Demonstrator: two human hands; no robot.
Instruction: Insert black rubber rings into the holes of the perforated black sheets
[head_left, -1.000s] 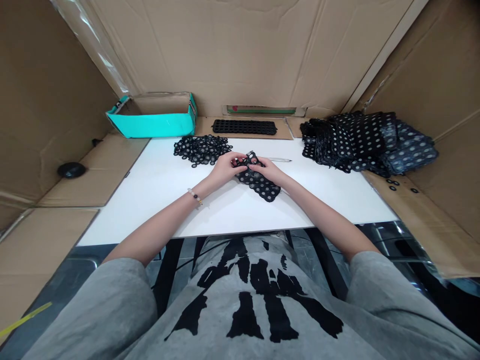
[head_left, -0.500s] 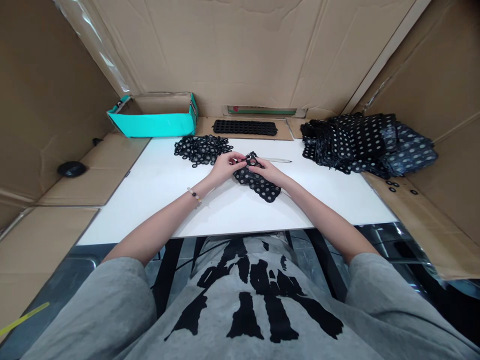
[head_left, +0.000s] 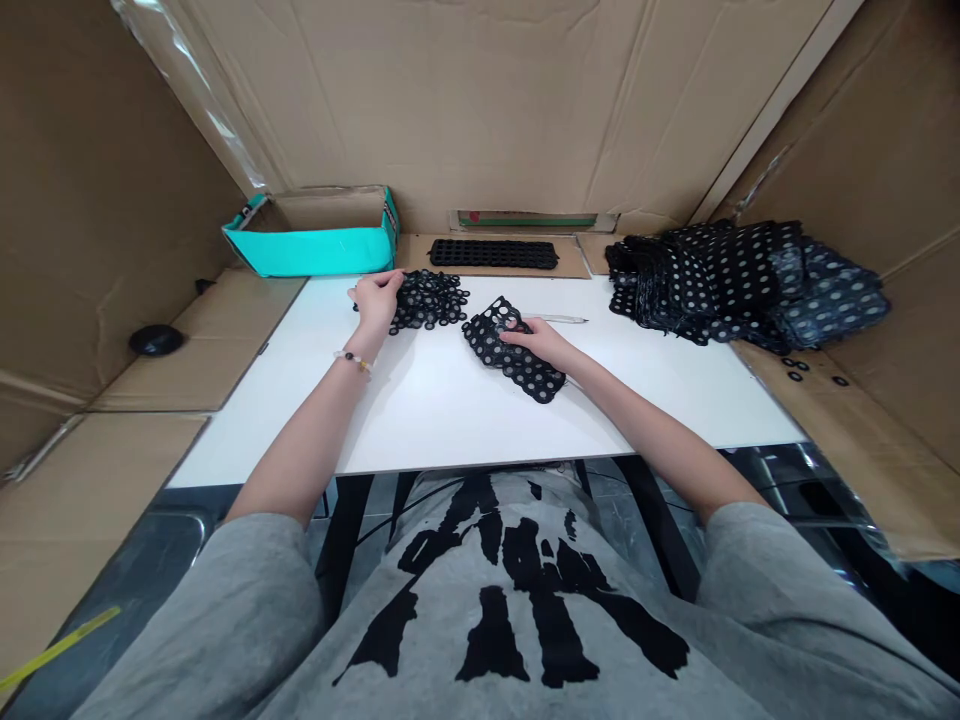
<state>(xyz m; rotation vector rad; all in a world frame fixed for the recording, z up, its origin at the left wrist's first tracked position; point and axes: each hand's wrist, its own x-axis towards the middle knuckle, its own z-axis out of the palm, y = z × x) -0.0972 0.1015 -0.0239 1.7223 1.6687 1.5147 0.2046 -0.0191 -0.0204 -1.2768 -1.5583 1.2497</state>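
A black perforated tray with round holes lies on the white table in front of me. My right hand rests on top of it, fingers curled down and pressing it flat. My left hand has reached out to the left side of a heap of small black rings at the table's far edge. Its fingers are bent at the heap's rim; whether they hold a ring is hidden.
A teal cardboard box stands at the back left. Another black tray lies at the back centre, a thin pen beside my right hand. A stack of black perforated trays fills the back right. Cardboard walls surround the table.
My left hand left the tray and moved left and away to the heap of rings. My right hand stayed on the tray, which now lies flatter on the table.
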